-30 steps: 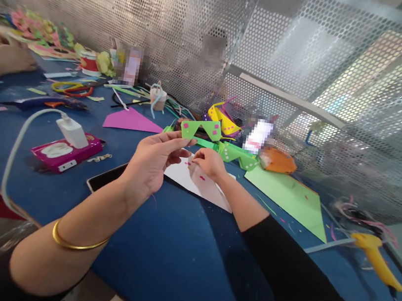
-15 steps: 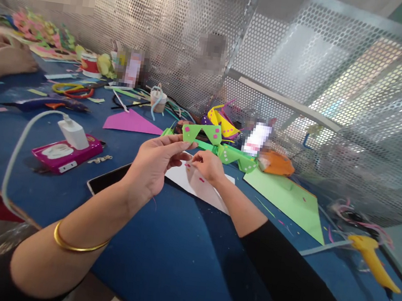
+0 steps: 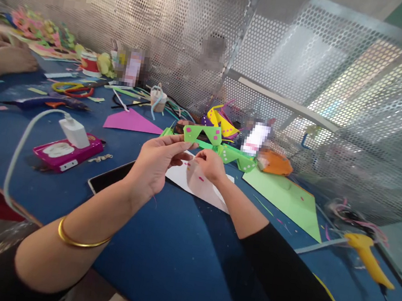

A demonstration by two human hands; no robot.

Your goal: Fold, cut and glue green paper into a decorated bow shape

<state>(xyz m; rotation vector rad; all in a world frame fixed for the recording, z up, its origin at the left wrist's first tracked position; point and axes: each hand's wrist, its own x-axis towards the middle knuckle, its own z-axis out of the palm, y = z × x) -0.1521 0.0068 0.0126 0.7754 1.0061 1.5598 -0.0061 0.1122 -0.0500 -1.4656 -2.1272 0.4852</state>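
Head view, left hand: the left hand is pinching a green cut-out between thumb and fingers.
Green cut-out: it is hanging above the white sheet's far side, near the table's back.
Right hand: the right hand is bringing its fingertips narrowly together over the sheet; whether they are gripping anything, I cannot tell.
Done: pink patches are sitting at both ends; nearby, a dotted green piece and a yellow one are looking finished.
Left over: loose pink bits are lying on the sheet, so decorating is seemingly continuing.
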